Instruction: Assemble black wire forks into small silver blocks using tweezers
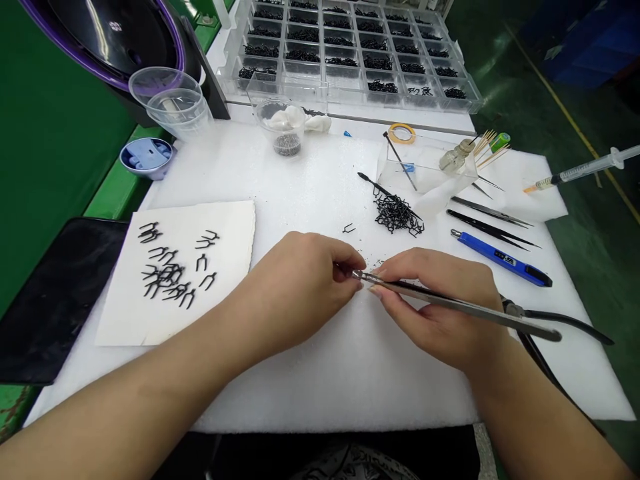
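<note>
My right hand (pixel 445 303) grips a slim metal hand tool (pixel 465 305), its tip pointing left and its far end reaching over my wrist. My left hand (pixel 300 287) is pinched at that tip; whatever sits between its fingertips is too small to make out. Just beyond the hands lie a heap of small black forked pieces (pixel 397 215) and one loose forked piece (pixel 349 228). On the left, more black forked pieces (pixel 167 275) are spread over a white square sheet (pixel 120 323).
Behind stands a clear compartment box (pixel 350 97) of black parts. Tweezers (pixel 490 212), a blue cutter (pixel 500 258) and black-handled pliers (pixel 570 319) lie at right, near a syringe (pixel 580 172). Clear cups (pixel 175 107) and a dark tablet-like slab (pixel 45 300) are left.
</note>
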`<state>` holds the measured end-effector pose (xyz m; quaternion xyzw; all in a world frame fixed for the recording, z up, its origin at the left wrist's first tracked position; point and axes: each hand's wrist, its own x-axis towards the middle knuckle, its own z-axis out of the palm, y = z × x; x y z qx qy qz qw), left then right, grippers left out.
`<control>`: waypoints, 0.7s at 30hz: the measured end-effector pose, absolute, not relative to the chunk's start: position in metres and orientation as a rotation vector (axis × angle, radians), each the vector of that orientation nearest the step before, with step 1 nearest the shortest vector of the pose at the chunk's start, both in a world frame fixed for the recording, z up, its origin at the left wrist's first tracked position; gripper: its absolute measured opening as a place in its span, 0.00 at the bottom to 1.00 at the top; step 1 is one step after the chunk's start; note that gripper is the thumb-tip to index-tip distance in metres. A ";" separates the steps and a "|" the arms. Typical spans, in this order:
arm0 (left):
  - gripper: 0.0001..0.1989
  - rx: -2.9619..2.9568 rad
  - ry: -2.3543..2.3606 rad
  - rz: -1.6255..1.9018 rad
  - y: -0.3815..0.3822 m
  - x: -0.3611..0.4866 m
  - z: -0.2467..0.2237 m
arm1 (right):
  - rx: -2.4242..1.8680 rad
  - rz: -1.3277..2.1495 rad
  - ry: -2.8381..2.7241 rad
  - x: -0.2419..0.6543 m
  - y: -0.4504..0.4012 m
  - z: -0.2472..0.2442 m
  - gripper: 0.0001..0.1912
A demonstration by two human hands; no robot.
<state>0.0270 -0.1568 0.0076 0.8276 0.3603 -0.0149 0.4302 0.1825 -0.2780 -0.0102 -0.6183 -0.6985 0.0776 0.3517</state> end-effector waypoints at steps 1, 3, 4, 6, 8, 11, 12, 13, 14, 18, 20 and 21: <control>0.08 2.027 0.911 -0.039 -0.157 0.027 0.009 | -1.588 0.193 -1.816 0.181 -0.278 -0.010 0.06; 0.08 1.997 0.945 -0.018 -0.159 0.028 0.012 | -1.567 0.186 -1.822 0.180 -0.277 -0.011 0.07; 0.08 1.993 0.969 0.002 -0.160 0.029 0.014 | -1.560 0.180 -1.824 0.179 -0.277 -0.011 0.07; 0.08 1.979 1.014 0.038 -0.163 0.029 0.016 | -1.551 0.166 -1.816 0.178 -0.276 -0.012 0.08; 0.10 1.954 1.021 0.048 -0.164 0.030 0.017 | -1.563 0.186 -1.806 0.178 -0.276 -0.012 0.08; 0.11 1.925 1.000 0.036 -0.163 0.029 0.016 | -1.608 0.295 -1.762 0.178 -0.278 -0.010 0.08; 0.11 1.923 1.000 0.037 -0.162 0.029 0.016 | -1.622 0.334 -1.737 0.178 -0.278 -0.009 0.08; 0.10 1.925 1.005 0.038 -0.160 0.029 0.016 | -1.631 0.360 -1.704 0.179 -0.279 -0.008 0.08; 0.10 1.928 1.011 0.038 -0.159 0.028 0.015 | -1.637 0.373 -1.660 0.181 -0.279 -0.007 0.07; 0.10 1.928 0.968 -0.020 -0.151 0.027 0.014 | -1.735 0.315 -1.433 0.190 -0.277 -0.004 0.05; 0.11 1.930 0.938 -0.045 -0.148 0.027 0.014 | -1.823 0.300 -1.364 0.194 -0.274 -0.006 0.04; 0.11 1.938 0.941 -0.043 -0.147 0.027 0.014 | -1.863 0.309 -1.362 0.196 -0.272 -0.008 0.04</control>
